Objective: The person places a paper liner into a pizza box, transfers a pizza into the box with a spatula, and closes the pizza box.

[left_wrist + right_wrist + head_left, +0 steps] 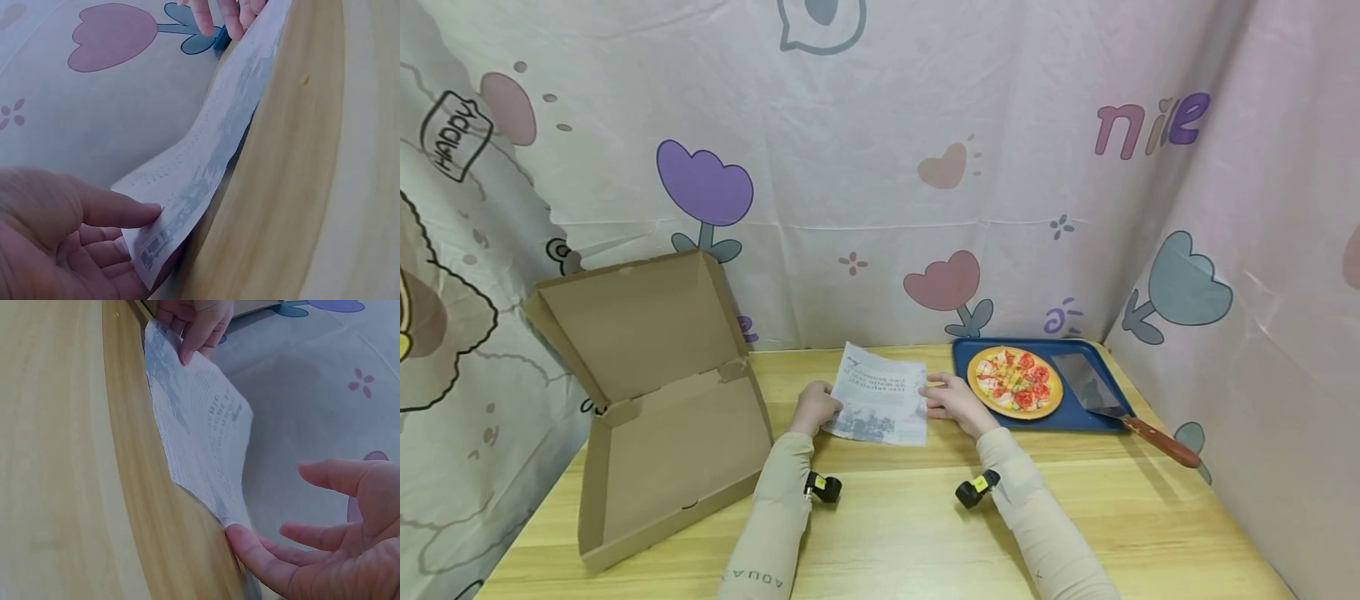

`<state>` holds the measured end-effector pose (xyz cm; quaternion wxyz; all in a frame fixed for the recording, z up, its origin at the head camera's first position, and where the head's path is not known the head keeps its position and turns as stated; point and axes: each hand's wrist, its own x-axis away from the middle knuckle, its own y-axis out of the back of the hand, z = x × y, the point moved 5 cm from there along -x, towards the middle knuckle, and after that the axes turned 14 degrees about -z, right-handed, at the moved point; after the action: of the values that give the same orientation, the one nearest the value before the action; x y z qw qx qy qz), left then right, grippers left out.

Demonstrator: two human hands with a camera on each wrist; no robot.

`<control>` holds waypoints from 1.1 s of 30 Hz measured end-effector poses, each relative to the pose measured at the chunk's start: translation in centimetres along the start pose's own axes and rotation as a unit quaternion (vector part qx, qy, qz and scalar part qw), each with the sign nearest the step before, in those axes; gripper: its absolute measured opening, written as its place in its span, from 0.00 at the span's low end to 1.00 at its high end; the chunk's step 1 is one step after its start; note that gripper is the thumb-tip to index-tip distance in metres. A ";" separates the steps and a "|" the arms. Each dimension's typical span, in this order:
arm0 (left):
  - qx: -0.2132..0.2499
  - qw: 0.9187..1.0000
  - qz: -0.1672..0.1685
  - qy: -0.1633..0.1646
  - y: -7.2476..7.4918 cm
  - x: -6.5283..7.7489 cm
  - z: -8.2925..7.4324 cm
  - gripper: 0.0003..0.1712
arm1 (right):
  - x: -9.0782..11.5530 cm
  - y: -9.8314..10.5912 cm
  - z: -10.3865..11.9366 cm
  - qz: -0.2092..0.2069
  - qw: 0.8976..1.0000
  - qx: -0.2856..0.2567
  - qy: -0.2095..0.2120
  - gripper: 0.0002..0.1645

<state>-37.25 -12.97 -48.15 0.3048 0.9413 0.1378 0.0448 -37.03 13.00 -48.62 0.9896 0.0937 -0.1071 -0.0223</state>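
Between the two hands is a thin sheet of newsprint-style paper (880, 396), with grey lettering and a dark printed picture. My left hand (815, 407) pinches its left edge, thumb on top and fingers beneath, as the left wrist view shows (69, 231). At the right edge, my right hand (957, 404) holds a corner at the tip of its lowest digit, while two other fingers (331, 478) stretch out apart from the sheet. In the right wrist view the paper (194, 419) bows along its length, close over the wooden table.
An open cardboard pizza box (677, 467) lies left, lid leaning back. At the back right, a blue tray (958, 354) bears a pizza (1015, 383) and a metal server with a wooden handle (1165, 442) jutting over the tray's rim. A patterned curtain (850, 167) hangs behind the table (895, 533).
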 end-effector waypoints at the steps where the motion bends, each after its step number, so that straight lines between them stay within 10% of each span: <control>1: 0.003 1.000 0.001 0.002 0.0 0.0 0.0 0.11 | 0.0 0.0 0.0 0.001 1.000 0.000 -0.002 0.36; 22: 0.138 0.989 0.032 0.045 0.3 0.1 -0.5 0.13 | -0.1 0.5 -0.5 -0.005 1.000 -0.014 -0.005 0.40; 33: 0.182 0.981 0.055 0.046 0.6 0.4 -1.8 0.14 | -0.4 1.1 0.3 -0.079 0.996 -0.004 0.035 0.17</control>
<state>-37.00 -12.31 -46.28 0.1185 0.9842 0.1052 0.0793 -37.44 14.06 -48.17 0.9883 0.0982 -0.0643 -0.0977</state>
